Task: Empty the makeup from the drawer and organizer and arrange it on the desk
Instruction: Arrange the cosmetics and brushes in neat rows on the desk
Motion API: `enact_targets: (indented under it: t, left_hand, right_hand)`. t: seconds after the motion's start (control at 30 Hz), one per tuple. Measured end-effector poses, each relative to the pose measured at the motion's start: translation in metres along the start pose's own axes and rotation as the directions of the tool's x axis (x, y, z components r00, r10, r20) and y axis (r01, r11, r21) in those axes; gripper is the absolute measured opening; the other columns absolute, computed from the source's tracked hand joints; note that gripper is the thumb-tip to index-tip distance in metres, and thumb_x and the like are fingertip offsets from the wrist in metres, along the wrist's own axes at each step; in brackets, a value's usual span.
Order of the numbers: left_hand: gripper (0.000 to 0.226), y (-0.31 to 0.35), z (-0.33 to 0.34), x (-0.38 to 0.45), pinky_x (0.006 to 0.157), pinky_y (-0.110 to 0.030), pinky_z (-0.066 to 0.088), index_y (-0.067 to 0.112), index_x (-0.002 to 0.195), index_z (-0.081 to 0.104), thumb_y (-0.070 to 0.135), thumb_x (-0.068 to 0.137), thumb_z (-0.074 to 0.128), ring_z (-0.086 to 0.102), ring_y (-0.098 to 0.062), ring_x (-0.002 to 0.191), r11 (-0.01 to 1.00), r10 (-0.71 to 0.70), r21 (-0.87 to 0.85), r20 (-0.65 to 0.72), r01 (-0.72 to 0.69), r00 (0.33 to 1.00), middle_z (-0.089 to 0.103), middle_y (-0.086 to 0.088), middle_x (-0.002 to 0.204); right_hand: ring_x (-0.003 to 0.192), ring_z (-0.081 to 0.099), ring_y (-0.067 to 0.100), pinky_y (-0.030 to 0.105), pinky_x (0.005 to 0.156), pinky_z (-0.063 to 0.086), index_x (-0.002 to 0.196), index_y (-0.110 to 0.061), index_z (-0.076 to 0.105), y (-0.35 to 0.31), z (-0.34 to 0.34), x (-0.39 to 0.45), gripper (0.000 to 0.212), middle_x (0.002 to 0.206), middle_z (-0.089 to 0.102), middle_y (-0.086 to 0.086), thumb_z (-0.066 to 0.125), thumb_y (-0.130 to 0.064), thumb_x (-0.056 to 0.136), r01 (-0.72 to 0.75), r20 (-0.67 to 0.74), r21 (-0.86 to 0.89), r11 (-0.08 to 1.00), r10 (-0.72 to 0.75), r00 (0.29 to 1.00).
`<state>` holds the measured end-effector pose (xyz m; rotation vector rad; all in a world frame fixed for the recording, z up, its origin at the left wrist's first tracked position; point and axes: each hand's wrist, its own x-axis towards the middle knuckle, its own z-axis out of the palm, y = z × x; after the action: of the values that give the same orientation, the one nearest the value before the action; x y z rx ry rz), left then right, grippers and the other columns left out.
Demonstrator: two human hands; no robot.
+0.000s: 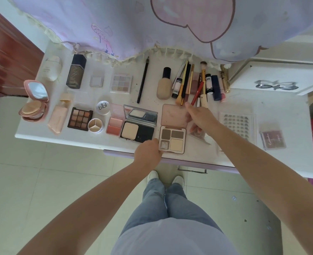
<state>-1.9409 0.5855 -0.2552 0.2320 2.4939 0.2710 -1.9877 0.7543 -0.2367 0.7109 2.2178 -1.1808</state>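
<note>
left hand [148,151] curled; right hand [200,118] reaching forward, pinching.

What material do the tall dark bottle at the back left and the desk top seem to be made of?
Dark bottle: probably glass or hard plastic; dark, semi-gloss, sharp square edges, printed letters. Desk top: looks like white painted wood or laminate; smooth, matt, with small dark marks.

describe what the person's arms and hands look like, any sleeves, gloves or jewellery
Both arms are bare from the frame's lower edge to the fingers: no sleeves in view, no gloves. The left hand and right hand show no rings, and neither wrist carries a watch or bracelet. Nails are too small to judge. Lower down, a pale top, blue jeans and white shoes are worn.
</note>
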Motion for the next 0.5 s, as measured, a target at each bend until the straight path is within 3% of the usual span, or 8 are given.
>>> enact_targets:
  t: [0.07, 0.13, 0.2, 0.27, 0.37, 0.5]
  left_hand:
    - [0.027, -0.001, -0.002, -0.001, 0.08, -0.028, 0.047, 0.007, 0.115, 0.049, 0.023, 0.094, 0.045, 0.06, -0.023, 0.096, 1.0, 0.015, 0.008, -0.027, -0.015, 1.0, 0.062, -0.01, 0.106]
    - [0.029, -0.001, -0.005, -0.001, 0.081, -0.029, 0.048, 0.009, 0.118, 0.049, 0.024, 0.095, 0.044, 0.06, -0.022, 0.096, 0.999, 0.039, 0.025, -0.049, -0.038, 0.998, 0.063, -0.008, 0.105]
    - [0.03, 0.0, -0.008, -0.002, 0.081, -0.03, 0.048, 0.012, 0.122, 0.049, 0.025, 0.096, 0.041, 0.06, -0.022, 0.097, 0.997, 0.075, 0.032, -0.063, -0.073, 0.995, 0.063, -0.008, 0.106]
    - [0.031, 0.003, -0.011, -0.003, 0.081, -0.029, 0.048, 0.014, 0.125, 0.048, 0.023, 0.096, 0.039, 0.059, -0.022, 0.098, 0.994, 0.11, 0.015, -0.078, -0.109, 0.991, 0.062, -0.007, 0.108]
    - [0.031, 0.009, -0.016, -0.004, 0.084, -0.029, 0.047, 0.015, 0.125, 0.049, 0.021, 0.096, 0.039, 0.058, -0.021, 0.101, 0.987, 0.158, -0.015, -0.101, -0.16, 0.982, 0.06, -0.007, 0.112]
    - [0.031, 0.018, -0.024, -0.003, 0.089, -0.026, 0.044, 0.016, 0.123, 0.054, 0.02, 0.093, 0.046, 0.057, -0.019, 0.105, 0.967, 0.211, -0.128, -0.089, -0.221, 0.973, 0.062, -0.003, 0.115]
  right_hand:
    - [0.06, 0.052, 0.014, 0.028, 0.065, 0.043, 0.09, -0.004, 0.059, 0.012, -0.007, -0.005, 0.045, 0.077, 0.056, 0.005, 0.036, -0.043, 0.094, 0.143, -0.133, -0.092, 0.985, -0.155, 0.979]
    - [0.082, 0.056, 0.018, 0.031, 0.08, 0.042, 0.095, -0.006, 0.059, 0.031, -0.017, -0.01, 0.039, 0.087, 0.058, 0.003, 0.045, -0.041, 0.089, 0.227, -0.199, -0.383, 0.895, -0.32, 0.926]
    - [0.109, 0.052, 0.026, 0.037, 0.096, 0.038, 0.109, -0.008, 0.056, 0.051, -0.023, -0.015, 0.051, 0.108, 0.058, 0.006, 0.049, -0.05, 0.079, 0.233, -0.101, -0.633, 0.738, -0.377, 0.921]
    - [0.126, 0.036, 0.027, 0.04, 0.104, 0.03, 0.127, -0.015, 0.041, 0.063, -0.023, -0.024, 0.064, 0.132, 0.043, 0.004, 0.061, -0.047, 0.076, 0.207, 0.024, -0.742, 0.637, -0.283, 0.959]
    - [0.125, 0.034, 0.024, 0.036, 0.103, 0.029, 0.131, -0.017, 0.035, 0.071, -0.019, -0.026, 0.065, 0.134, 0.037, 0.004, 0.065, -0.037, 0.077, 0.22, 0.046, -0.782, 0.584, -0.297, 0.954]
    - [0.106, 0.046, 0.017, 0.025, 0.093, 0.03, 0.126, -0.011, 0.045, 0.071, -0.026, -0.031, 0.062, 0.112, 0.051, 0.0, 0.07, -0.023, 0.071, 0.311, -0.002, -0.581, 0.753, -0.383, 0.924]
